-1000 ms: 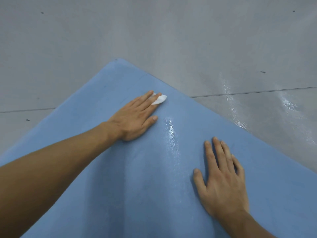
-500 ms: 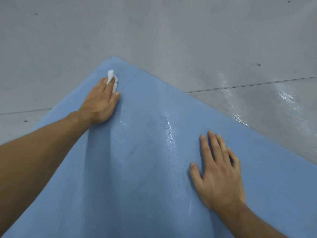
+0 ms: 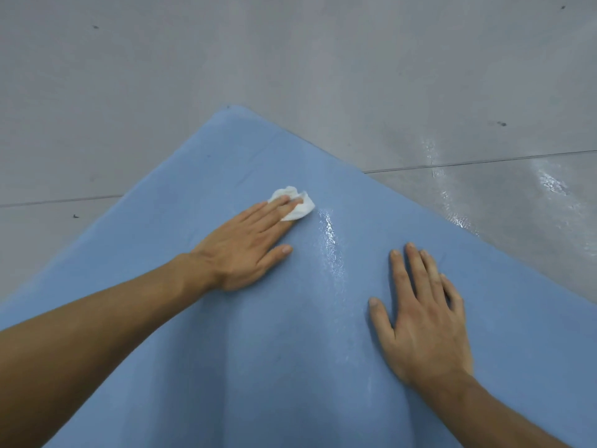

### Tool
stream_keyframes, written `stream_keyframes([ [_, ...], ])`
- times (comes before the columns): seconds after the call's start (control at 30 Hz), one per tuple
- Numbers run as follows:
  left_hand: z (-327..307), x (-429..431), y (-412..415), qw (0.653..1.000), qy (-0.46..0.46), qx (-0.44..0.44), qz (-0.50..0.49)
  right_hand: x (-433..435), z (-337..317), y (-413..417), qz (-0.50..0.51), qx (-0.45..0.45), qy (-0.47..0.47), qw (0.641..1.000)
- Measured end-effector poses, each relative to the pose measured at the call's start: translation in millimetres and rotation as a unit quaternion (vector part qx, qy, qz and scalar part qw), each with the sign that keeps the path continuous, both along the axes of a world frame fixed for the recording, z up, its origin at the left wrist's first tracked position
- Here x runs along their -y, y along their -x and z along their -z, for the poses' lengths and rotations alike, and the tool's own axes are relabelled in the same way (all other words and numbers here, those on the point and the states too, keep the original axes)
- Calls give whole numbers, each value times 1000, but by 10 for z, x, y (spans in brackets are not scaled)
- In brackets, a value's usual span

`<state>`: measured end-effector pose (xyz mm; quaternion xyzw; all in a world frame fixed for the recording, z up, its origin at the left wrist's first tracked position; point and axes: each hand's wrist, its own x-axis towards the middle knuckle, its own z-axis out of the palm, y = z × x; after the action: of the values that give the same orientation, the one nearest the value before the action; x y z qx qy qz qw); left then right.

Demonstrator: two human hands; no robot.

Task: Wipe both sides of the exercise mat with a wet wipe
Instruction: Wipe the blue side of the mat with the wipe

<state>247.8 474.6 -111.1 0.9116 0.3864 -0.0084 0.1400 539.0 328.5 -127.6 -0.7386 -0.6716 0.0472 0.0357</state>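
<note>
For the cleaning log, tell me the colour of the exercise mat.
The exercise mat is plain light blue, without pattern; the head view shows it best.

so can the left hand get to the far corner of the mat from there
Probably yes: the left hand presses the wet wipe on the mat, and only bare mat lies between it and the far corner. The right hand rests aside.

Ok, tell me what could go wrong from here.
The wet wipe is bunched under the fingertips of the left hand, so it may slip out or clean only a narrow strip. The right hand rests beside a wet streak on the blue exercise mat and might slide. The grey floor shines wet nearby; the mat could skid.
</note>
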Motion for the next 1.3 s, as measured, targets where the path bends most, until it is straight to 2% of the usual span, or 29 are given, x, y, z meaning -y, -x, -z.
stream_keyframes([
  [0.1,17,-176,290,995,20,24,-92,-10,5,-8,1,7,10,1000],
  [0.27,58,-363,848,967,17,15,-255,-16,8,-6,1,7,14,1000],
  [0.33,51,-379,897,958,28,28,-283,-18,1,-9,2,7,16,1000],
  [0.4,75,-334,799,966,23,40,-255,-12,-4,-19,3,7,18,1000],
  [0.57,83,-126,503,985,18,7,-172,-19,-11,-13,3,4,14,1000],
  [0.7,74,158,201,999,-5,10,-53,-24,-12,-4,1,3,14,1000],
  [0.83,27,236,90,998,43,-11,-44,-24,-30,-4,6,0,30,1000],
  [0.97,-105,30,123,989,124,-84,-14,-33,-70,0,11,-3,70,997],
  [1.03,-113,35,102,985,135,-107,-16,-59,-115,19,13,-13,98,995],
  [1.13,-82,93,106,989,120,-76,-36,-88,-156,163,32,-33,127,991],
  [1.3,-53,74,109,993,111,-30,-31,-8,-98,444,100,-54,79,990],
])
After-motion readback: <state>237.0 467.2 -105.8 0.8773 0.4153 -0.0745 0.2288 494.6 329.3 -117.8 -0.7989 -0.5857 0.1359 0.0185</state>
